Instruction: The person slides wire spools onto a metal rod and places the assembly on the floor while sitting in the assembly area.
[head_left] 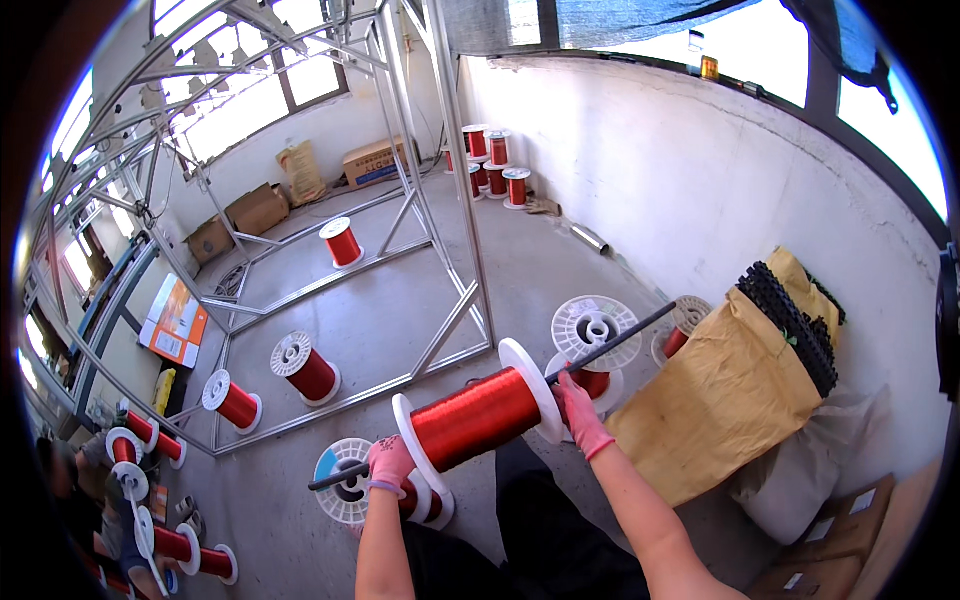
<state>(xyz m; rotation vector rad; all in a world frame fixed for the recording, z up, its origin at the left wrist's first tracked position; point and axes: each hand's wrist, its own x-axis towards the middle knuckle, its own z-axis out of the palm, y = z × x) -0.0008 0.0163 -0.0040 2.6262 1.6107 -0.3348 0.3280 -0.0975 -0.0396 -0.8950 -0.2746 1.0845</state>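
A large spool of red wire (475, 418) with white flanges hangs level in front of me, threaded on a dark rod (638, 333) that sticks out at both ends. My left hand (390, 462), in a pink glove, is closed round the rod just outside the left flange. Past the right flange, my right hand (580, 412), gloved in pink too, grips the rod's other side. Below my left hand stands a spool with a white flange (338, 480), partly covered. Behind my right hand is another upright spool (596, 330).
A metal frame (465, 230) rises ahead, with spools (343, 243) inside its base. More spools (495, 160) stand by the white wall. Brown sacks (715, 395) lean at right above cardboard boxes (845, 525). At lower left, a person (85, 490) is among several spools (185, 550).
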